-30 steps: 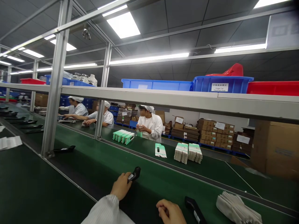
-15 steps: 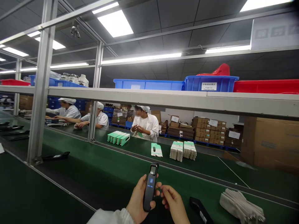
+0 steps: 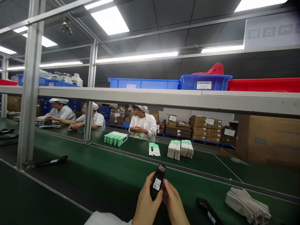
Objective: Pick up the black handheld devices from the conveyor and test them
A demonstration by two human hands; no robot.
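Observation:
My left hand (image 3: 148, 200) is wrapped round a black handheld device (image 3: 157, 182), held up tilted over the green belt. Its back faces me, with white printed labels and a rounded top end. Against the device's right side, my right hand (image 3: 172, 200) has its fingers closed; some of its fingertips are hidden behind. To the right of my hands lies a similar black device (image 3: 207, 211) with a white label. Beyond it rests a bundle of off-white pouches (image 3: 247, 204).
A raised rail (image 3: 187, 170) divides my green belt from the far one. Green-and-white boxes (image 3: 173, 150) and folded cartons (image 3: 115, 138) stand there. Across from me a co-worker (image 3: 142, 123) handles something green. A shelf (image 3: 164, 95) carries blue bins overhead. Another black device (image 3: 52, 161) lies left.
The device has been turned over: its lit screen side faced me before, its labelled back does now. My right hand has come in against it. The view has shifted slightly right.

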